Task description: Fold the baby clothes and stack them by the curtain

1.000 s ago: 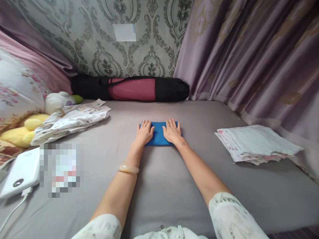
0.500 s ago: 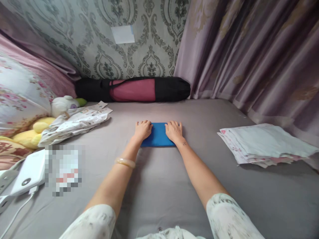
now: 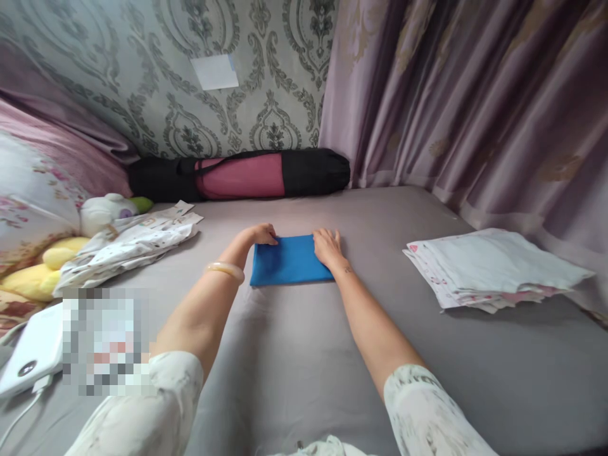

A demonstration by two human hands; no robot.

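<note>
A flat blue folded cloth (image 3: 294,259) lies on the grey sheet in front of me. At its far left corner is my left hand (image 3: 265,234), turned sideways with fingers closed on the edge. My right hand (image 3: 327,246) rests on the cloth's right side, palm down, its fingers a little apart near the far right corner. The cloth's left and near edges are uncovered.
A stack of folded pale cloths (image 3: 494,266) lies to the right. Across the back is a black and pink roll bag (image 3: 242,175). On the left are a crumpled white garment (image 3: 137,240), plush toys (image 3: 102,212) and a white power bank (image 3: 33,348).
My left hand has moved off the cloth's left side to its far left corner and closed there. My right hand stays on the right side. The view has shifted slightly.
</note>
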